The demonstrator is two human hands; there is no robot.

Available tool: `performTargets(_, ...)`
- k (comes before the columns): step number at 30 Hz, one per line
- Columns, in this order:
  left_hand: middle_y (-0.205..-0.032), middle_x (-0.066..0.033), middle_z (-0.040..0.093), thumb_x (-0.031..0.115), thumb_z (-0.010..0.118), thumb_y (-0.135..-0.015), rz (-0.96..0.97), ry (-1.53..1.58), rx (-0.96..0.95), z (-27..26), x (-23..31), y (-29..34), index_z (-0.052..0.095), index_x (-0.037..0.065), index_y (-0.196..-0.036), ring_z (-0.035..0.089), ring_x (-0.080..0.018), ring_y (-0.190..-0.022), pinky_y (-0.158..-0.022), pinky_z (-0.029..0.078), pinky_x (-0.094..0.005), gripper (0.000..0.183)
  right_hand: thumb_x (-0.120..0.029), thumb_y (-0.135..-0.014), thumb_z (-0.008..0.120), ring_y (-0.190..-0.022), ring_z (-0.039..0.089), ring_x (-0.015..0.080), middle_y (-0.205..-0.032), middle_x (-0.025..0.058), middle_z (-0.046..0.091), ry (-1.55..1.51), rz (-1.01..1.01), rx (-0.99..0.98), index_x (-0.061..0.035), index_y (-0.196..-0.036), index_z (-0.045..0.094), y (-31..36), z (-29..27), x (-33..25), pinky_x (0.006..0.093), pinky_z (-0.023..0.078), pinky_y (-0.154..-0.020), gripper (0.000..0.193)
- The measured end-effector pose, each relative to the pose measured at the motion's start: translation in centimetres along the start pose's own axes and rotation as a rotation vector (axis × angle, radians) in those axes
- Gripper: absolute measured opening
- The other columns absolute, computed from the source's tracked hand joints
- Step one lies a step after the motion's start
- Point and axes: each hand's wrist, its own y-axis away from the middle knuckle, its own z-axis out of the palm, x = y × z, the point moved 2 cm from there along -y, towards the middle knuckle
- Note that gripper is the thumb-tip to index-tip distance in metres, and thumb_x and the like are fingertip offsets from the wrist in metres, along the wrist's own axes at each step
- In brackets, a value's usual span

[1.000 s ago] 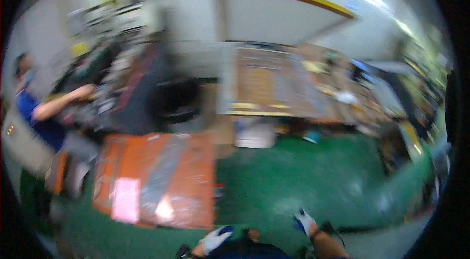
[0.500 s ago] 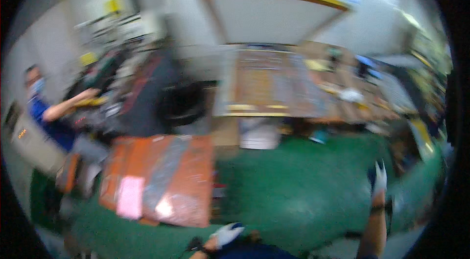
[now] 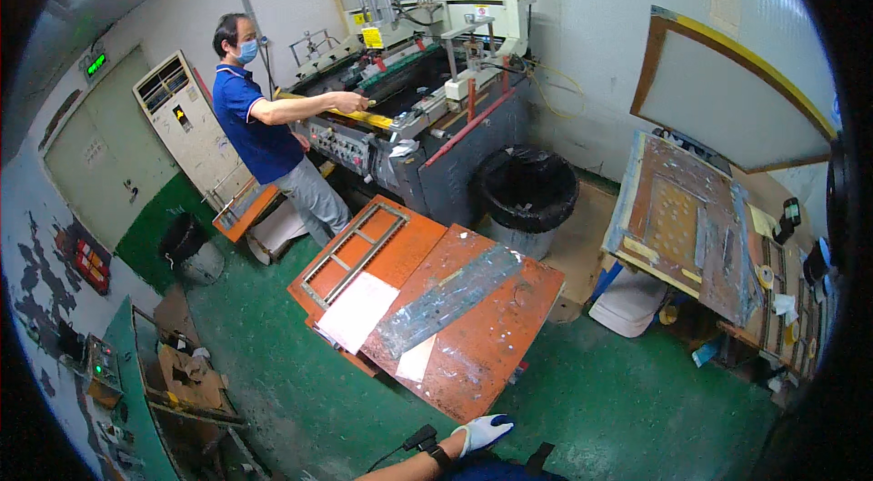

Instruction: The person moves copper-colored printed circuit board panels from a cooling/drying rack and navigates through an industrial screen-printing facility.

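Orange screen frames (image 3: 459, 317) lie stacked on the green floor (image 3: 618, 399), untouched, just ahead of the wearer's white-gloved left hand (image 3: 482, 432), which hovers loosely open and empty; the right hand is out of view. Handling looks not yet begun.

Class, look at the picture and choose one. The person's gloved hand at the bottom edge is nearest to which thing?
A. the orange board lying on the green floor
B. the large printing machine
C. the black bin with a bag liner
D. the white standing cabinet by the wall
A: the left hand, in a white glove, sits just below the near corner of the orange board, while the bin, cabinet and machine lie much farther off.
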Motion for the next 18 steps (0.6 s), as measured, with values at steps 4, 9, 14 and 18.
performTargets(4,-0.115,-0.0162,0.064,0.042,0.049,-0.094,0.031,0.054,0.072,-3.1,-0.7,0.2,0.059,0.007,-0.119,0.06,-0.0277,-0.106,-0.091,0.045,-0.0351,0.044,-0.034,-0.096,0.049,-0.083,0.065,0.0245,-0.099,0.0129,0.066,0.11,0.002,0.004,-0.0041,-0.122,0.054,-0.2,0.5,-4.4,0.0365,0.054,-0.071,0.04)
performTargets(9,-0.114,-0.0174,0.063,0.044,0.047,-0.094,0.033,0.017,0.125,-4.6,-2.7,-0.3,0.06,0.006,-0.117,0.059,-0.0313,-0.107,-0.091,0.045,-0.0373,0.047,-0.037,-0.093,0.055,-0.082,0.064,0.0242,-0.098,0.0102,0.067,-0.154,-0.066,0.101,-0.0086,-0.117,0.057,0.7,2.8,-10.5,0.0376,0.053,-0.07,0.038)
performTargets(14,-0.12,-0.0185,0.061,0.048,0.047,-0.093,-0.012,0.076,0.088,-4.7,-2.4,-1.5,0.059,0.005,-0.119,0.057,-0.0319,-0.111,-0.094,0.043,-0.0373,0.052,-0.037,-0.095,0.05,-0.082,0.066,0.0241,-0.099,0.0121,0.068,0.056,-0.074,0.065,-0.0047,-0.112,0.06,-0.2,5.8,-8.8,0.0374,0.053,-0.071,0.038)
performTargets(18,-0.124,-0.0186,0.059,0.048,0.049,-0.092,-0.005,0.159,0.073,-4.2,-2.4,-1.9,0.057,0.006,-0.125,0.055,-0.0297,-0.117,-0.099,0.041,-0.0336,0.054,-0.037,-0.095,0.05,-0.083,0.066,0.0237,-0.099,0.0122,0.068,0.101,-0.083,0.032,-0.0041,-0.111,0.061,-1.4,5.3,-7.4,0.037,0.053,-0.071,0.038)
